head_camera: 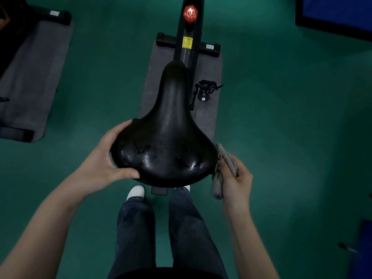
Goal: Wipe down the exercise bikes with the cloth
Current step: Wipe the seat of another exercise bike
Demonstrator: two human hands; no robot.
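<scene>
A black, worn saddle point(167, 135) of an exercise bike fills the middle of the view, its nose pointing away from me. My left hand point(104, 156) grips the saddle's rear left edge, thumb curled over the back rim. My right hand point(238, 178) holds a bunched grey cloth point(221, 170) against the saddle's rear right edge. Beyond the saddle, the bike's black frame point(188, 45) carries a red knob point(190, 13) and a yellow label. A pedal point(205, 90) sticks out on the right.
The bike stands on a grey mat point(207, 117) on a green floor. A second grey mat point(34, 77) with another bike's base lies at the left. A blue panel point(338, 11) is at the top right. My legs and white shoes are below the saddle.
</scene>
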